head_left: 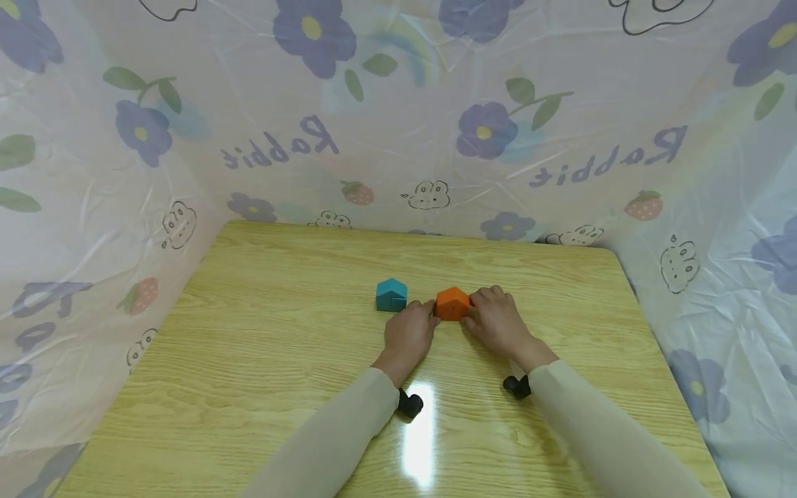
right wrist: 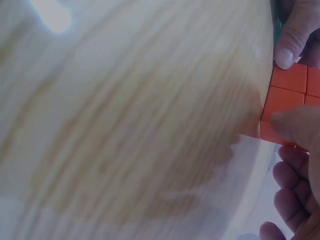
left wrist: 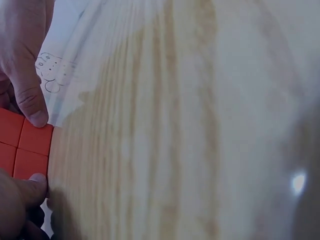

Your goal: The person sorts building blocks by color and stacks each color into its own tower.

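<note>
An orange house-shaped block [head_left: 452,304] stands on the table with a hand at each side. My left hand [head_left: 409,333] pinches its left side, thumb toward the near face. On the right side my right hand [head_left: 498,321] holds it, with the thumb near the lower edge. Up close, thin grooves split the orange block [left wrist: 34,142] into squares, and both thumbs touch it. The right wrist view has the same orange block [right wrist: 287,102] at its right edge, partly covered by the fingers. A blue house-shaped block [head_left: 391,296] stands just left of my left hand, apart from the orange one.
The wood-grain table [head_left: 280,346] reflects a bright light near the left forearm. A patterned sheet [head_left: 398,152] with flowers and rabbits rises behind the table and along both sides. Black camera mounts [head_left: 409,404] sit at the wrists, under the sleeves.
</note>
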Tool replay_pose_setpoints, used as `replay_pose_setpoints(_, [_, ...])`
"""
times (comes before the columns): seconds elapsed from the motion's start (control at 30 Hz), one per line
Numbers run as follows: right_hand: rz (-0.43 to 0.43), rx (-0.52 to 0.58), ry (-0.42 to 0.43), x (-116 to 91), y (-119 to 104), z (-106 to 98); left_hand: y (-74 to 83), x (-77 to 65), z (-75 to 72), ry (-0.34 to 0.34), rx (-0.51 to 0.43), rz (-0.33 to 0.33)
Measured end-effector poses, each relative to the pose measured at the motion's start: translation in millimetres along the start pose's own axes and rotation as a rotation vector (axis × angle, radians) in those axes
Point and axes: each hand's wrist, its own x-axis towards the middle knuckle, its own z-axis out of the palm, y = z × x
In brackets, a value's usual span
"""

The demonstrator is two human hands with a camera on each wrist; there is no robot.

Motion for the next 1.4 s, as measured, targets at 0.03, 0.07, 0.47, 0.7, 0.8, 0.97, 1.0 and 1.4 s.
replay_pose_setpoints(0.03, [0.002,-0.003,0.003,0.5,0.2,0.3,0.1,0.3,0.2,0.001,0.004,-0.002])
replay_pose_setpoints(0.07, [0.003,-0.007,0.006,1.0,0.3,0.4,0.1,0.7,0.4,0.004,0.009,-0.004])
replay_pose_setpoints(0.47, [0.016,-0.039,-0.005,2.8,1.5,0.3,-0.3,3.6,2.3,0.003,0.018,-0.005])
replay_pose_setpoints(0.7, [0.012,-0.031,0.008,3.5,1.7,2.1,-1.1,5.4,6.2,0.016,0.046,-0.010])
replay_pose_setpoints(0.8, [0.026,-0.025,0.001,4.5,0.9,2.5,-1.8,5.9,6.9,0.009,0.047,-0.016])
replay_pose_setpoints(0.97, [0.046,-0.019,-0.005,5.7,1.7,4.3,-2.6,6.6,6.5,-0.017,0.030,-0.028])
replay_pose_setpoints(1.0, [0.051,-0.013,-0.006,5.5,1.9,4.7,-2.8,6.5,6.2,-0.023,0.026,-0.027])
replay_pose_setpoints(1.4, [0.178,0.023,0.020,-12.2,-6.2,6.4,-10.6,-26.4,-10.0,-0.130,-0.006,0.094])
